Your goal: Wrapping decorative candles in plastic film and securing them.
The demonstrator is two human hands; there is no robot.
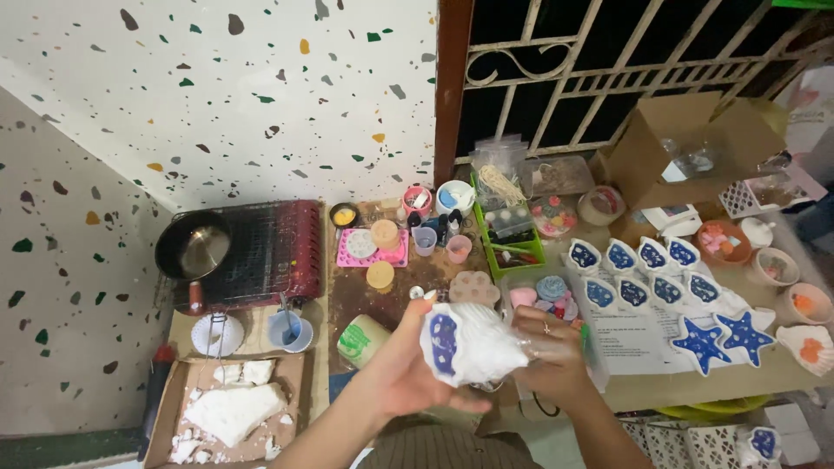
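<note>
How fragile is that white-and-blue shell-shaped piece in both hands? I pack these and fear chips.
The shell-shaped piece looks rigid, probably brittle at its scalloped edge. Both the left hand and right hand cradle it, hinting at some weight. The thin plastic wrap seems slippery.

The bag (473,343) is partly covered by both hands, its contents blurred. The green box (512,239) holds items too small to be told.

Soft, even indoor light from above — faint shadows under the cluttered brown wooden table (382,287); the dark window behind the white metal grille (608,78) gives none. Edges bow wide-angle — slight blur throughout.
</note>
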